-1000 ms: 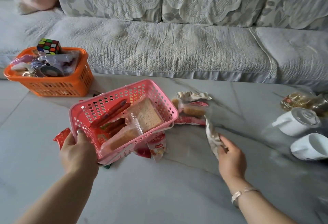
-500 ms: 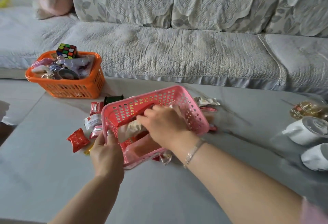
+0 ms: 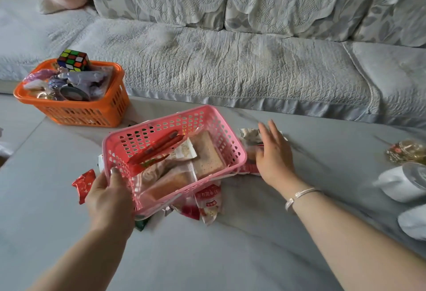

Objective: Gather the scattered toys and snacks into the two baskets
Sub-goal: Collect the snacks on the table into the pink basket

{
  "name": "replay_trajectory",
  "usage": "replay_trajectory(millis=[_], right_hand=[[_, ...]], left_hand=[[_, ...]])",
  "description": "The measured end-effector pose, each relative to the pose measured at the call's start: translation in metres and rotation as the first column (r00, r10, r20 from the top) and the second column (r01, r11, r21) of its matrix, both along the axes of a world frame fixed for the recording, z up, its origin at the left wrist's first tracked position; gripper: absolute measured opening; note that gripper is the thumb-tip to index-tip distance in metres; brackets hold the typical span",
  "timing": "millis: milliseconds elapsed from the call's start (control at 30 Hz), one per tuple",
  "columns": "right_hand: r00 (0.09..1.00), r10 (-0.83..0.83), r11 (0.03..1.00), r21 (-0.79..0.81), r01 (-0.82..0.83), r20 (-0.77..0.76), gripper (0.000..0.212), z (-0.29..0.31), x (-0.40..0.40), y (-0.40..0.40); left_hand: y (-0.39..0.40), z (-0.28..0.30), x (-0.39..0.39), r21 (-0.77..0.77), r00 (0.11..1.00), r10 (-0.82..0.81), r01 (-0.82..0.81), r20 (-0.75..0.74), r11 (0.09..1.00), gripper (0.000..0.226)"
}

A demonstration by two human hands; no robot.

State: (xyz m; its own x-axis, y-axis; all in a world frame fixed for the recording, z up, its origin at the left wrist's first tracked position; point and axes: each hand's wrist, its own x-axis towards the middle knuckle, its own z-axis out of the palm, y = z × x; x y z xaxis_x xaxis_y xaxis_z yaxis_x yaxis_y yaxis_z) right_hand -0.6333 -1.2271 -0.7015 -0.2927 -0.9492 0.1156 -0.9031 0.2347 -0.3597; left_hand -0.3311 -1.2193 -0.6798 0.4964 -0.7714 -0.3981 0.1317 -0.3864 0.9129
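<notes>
A: What lies under the pink basket (image 3: 230,150)?
B: Snack packets (image 3: 208,201), mostly covered; only red and white ends stick out at its near edge. A green scrap (image 3: 141,222) shows below the left hand (image 3: 108,201), too little to name.
A: And beyond the right hand (image 3: 274,157)?
B: A crumpled wrapper (image 3: 250,133), half hidden by the fingers; whether they touch it I cannot tell.
A: The right edge?
B: Two white cups (image 3: 401,184) and a golden packet (image 3: 408,151) are cut off and blurred there.
</notes>
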Motion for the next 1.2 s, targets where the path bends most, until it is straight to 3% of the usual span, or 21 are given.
replay_trajectory(millis=[67,133,267,367,533,667,833,933,1033,1133,1200], right_hand=[[0.998,0.037,0.949,0.314,-0.019,-0.049,0.078,-0.032,-0.026,0.004],[0.999,0.021,0.891,0.454,-0.002,-0.035,0.085,-0.051,-0.036,0.002],[0.998,0.038,0.843,0.538,-0.008,-0.045,0.089,-0.071,-0.040,-0.017],[0.993,0.088,0.837,0.546,-0.029,-0.081,0.080,-0.088,-0.043,-0.019],[0.974,0.060,0.921,0.388,0.030,-0.217,0.073,-0.106,-0.036,0.003],[0.982,0.023,0.942,0.334,0.041,-0.187,0.067,-0.102,-0.031,0.015],[0.995,-0.063,0.952,0.294,0.085,-0.083,0.050,-0.093,-0.026,0.025],[0.987,-0.127,0.961,0.236,0.146,-0.094,0.043,-0.083,-0.028,0.035],[0.969,-0.226,0.964,0.123,0.238,-0.105,0.032,-0.062,-0.034,0.043],[0.941,-0.339,0.938,-0.081,0.337,-0.019,0.042,-0.021,-0.030,0.038],[0.963,-0.269,0.940,-0.223,0.259,-0.015,0.051,0.018,-0.012,0.029]], left_hand=[[-0.005,-0.005,0.002,-0.001,1.000,0.023,-0.023,0.000,1.000,0.023],[-0.008,-0.011,0.003,0.010,0.999,0.041,-0.042,0.002,0.999,0.021],[-0.011,-0.021,0.003,0.025,0.999,0.052,-0.052,0.013,0.998,0.021],[-0.010,-0.025,0.003,0.028,0.999,0.050,-0.050,0.009,0.998,0.024],[-0.007,-0.023,0.002,0.025,0.999,0.039,-0.038,-0.036,0.999,0.030],[-0.003,-0.014,-0.001,0.020,0.998,0.027,-0.026,-0.057,0.999,0.019],[0.004,-0.009,-0.001,0.031,0.998,0.020,-0.018,-0.055,0.999,0.025],[0.011,-0.004,0.000,0.027,0.998,0.011,-0.009,-0.068,1.000,0.025],[0.016,0.000,0.000,0.022,0.997,0.005,-0.003,-0.076,1.000,0.021],[0.023,0.007,0.001,0.008,0.996,-0.020,0.021,-0.083,1.000,0.019],[0.028,0.011,0.001,-0.002,0.996,-0.037,0.037,-0.082,0.999,0.020]])
